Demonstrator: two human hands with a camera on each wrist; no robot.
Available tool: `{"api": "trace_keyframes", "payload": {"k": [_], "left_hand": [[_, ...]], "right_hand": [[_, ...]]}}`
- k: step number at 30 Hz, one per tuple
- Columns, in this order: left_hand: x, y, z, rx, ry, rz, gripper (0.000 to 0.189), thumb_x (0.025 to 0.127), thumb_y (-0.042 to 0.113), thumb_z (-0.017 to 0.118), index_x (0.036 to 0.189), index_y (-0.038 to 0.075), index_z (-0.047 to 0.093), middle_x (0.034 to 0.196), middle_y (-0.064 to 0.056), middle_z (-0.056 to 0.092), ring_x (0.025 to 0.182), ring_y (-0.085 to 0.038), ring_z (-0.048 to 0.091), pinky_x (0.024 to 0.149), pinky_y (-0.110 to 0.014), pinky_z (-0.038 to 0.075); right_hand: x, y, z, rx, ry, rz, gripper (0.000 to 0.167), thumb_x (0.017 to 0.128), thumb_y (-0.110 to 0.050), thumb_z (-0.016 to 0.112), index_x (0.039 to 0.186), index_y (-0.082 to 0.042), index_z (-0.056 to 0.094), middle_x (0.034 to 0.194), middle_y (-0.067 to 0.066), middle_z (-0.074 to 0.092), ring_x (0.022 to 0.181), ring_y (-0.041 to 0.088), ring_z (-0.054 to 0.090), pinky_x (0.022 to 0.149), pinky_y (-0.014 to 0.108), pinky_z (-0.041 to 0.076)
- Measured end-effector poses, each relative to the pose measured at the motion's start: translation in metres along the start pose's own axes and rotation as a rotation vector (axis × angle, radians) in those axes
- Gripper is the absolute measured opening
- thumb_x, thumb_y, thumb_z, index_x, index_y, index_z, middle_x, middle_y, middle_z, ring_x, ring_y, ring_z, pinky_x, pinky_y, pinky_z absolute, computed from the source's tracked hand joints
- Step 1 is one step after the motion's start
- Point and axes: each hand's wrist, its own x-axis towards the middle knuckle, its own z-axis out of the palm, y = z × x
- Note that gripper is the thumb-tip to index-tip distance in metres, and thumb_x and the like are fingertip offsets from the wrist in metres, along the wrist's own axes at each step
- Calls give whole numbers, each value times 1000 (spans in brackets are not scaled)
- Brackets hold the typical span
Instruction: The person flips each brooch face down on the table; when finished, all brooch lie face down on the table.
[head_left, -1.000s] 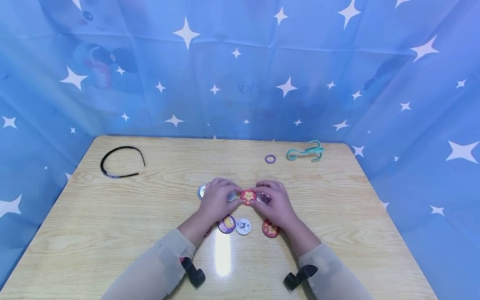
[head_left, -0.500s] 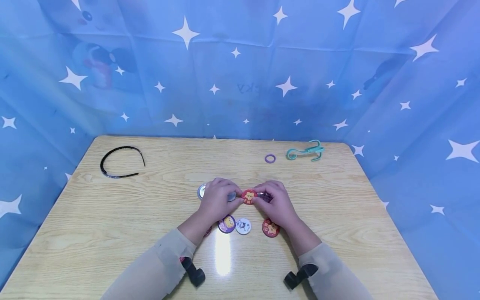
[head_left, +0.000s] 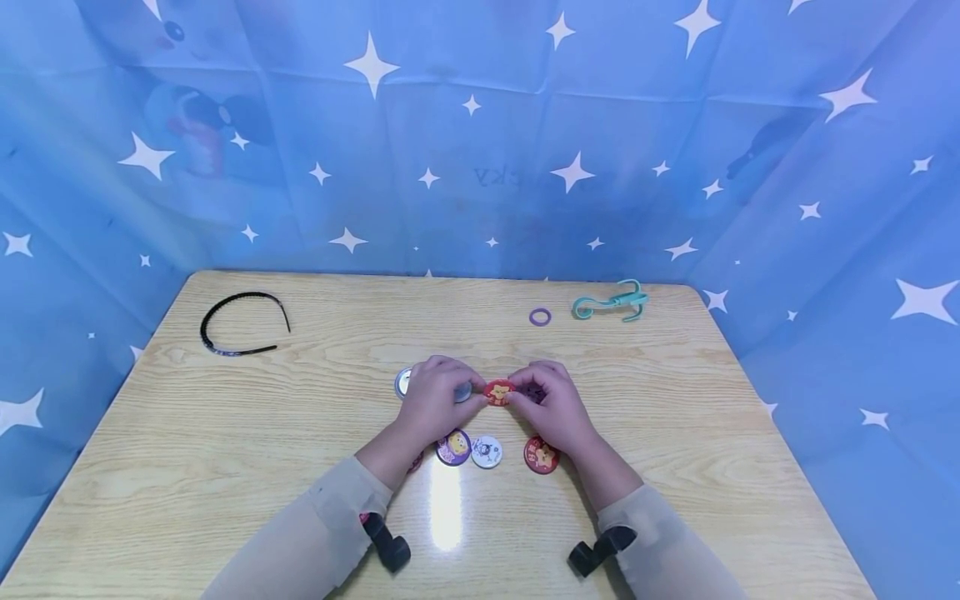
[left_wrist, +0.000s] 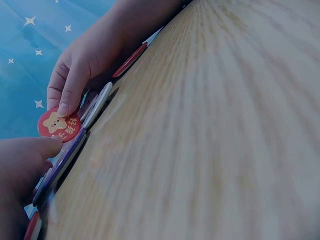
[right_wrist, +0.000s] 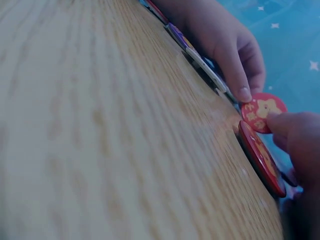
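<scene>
A small round red badge (head_left: 498, 392) with a yellow star figure is held between both hands, its face tilted toward me. My left hand (head_left: 441, 397) pinches its left edge between thumb and fingers. On the other side, the right hand (head_left: 552, 405) pinches the right edge. Both wrist views show the red badge (left_wrist: 59, 125) standing on edge between the two thumbs. Partly under the left hand lie badges with a silvery back (head_left: 403, 382). A dark badge (head_left: 534, 392) is mostly covered by the right hand.
Nearer me lie a purple badge (head_left: 453, 448), a white badge (head_left: 487, 452) and another red badge (head_left: 542, 456); one more peeks out by the left wrist. Toward the back are a black headband (head_left: 238, 352), a purple hair tie (head_left: 540, 317) and a teal hair clip (head_left: 613, 303).
The red badge has tipped, so its face looks flatter from the head view. My right fingers have shifted slightly, covering more of the dark badge. The left hand stays in place.
</scene>
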Motion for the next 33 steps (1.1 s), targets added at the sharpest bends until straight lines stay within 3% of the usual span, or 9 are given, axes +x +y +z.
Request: {"api": "trace_keyframes", "payload": {"k": [8,15,24,33], "left_hand": [[0,0,-1,-8,-6,0,18,92,29,86,109,26,81,113,9,79,117,-23,63,105,-51,43],[-1,1,-1,15,-11,-3,17,93,37,85,107,29,82,110,11,78,117,-21,62,106,-51,42],[0,2,-1,26,-43,-32,26,93,52,81,108,32,82,112,11,78,121,-21,59,108,-52,40],[0,2,-2,29,-57,-40,29,93,53,80,110,30,82,112,10,78,121,-22,59,110,-52,39]], "right_hand": [[0,1,1,-27,8,-96,18,88,-10,89,94,-22,77,109,-10,75,124,23,53,110,48,37],[0,3,1,-79,11,-177,13,90,-10,86,95,-18,78,117,4,76,126,32,53,111,54,33],[-1,5,3,-113,18,-169,12,88,-8,86,93,-17,79,123,9,73,129,38,50,110,57,34],[-1,2,2,-137,10,-153,17,86,-5,86,95,-19,81,127,11,72,132,40,48,110,57,35]]}}
